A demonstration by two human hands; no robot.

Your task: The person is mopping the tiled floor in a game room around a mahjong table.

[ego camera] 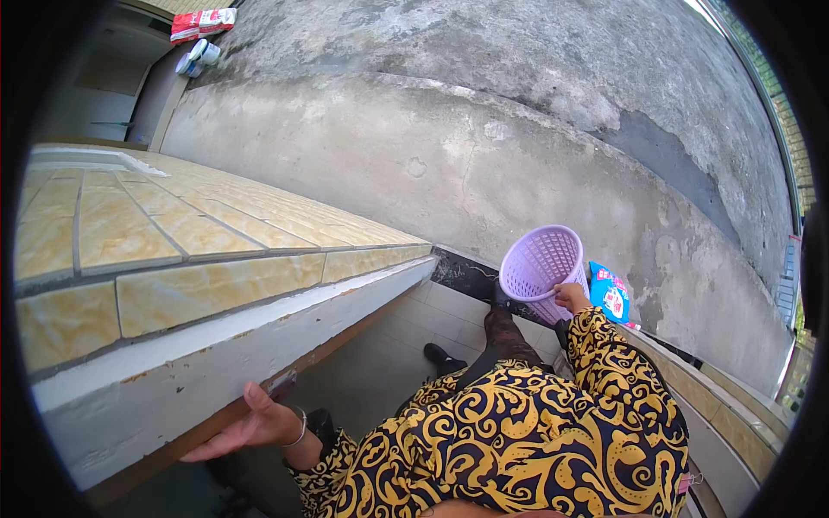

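Observation:
My right hand (571,297) is closed on the rim of a purple plastic basket (543,265) with lattice sides, tilted so that I see into its mouth. No contents show in it. Just right of that hand a blue printed packet (609,293) lies by the doorway's edge. At the lower left my left hand (256,424), with a bracelet on its wrist, is spread at the brown edge of the door frame (214,417). It holds nothing that I can see; whether the fingers touch the frame is hard to tell.
A black threshold strip (465,274) crosses the doorway between the tiled floor (421,324) and the concrete ground (363,149) outside. Yellow tiled wall (220,278) runs along the left. At the upper left are a red and white bag (203,24) and white buckets (206,52).

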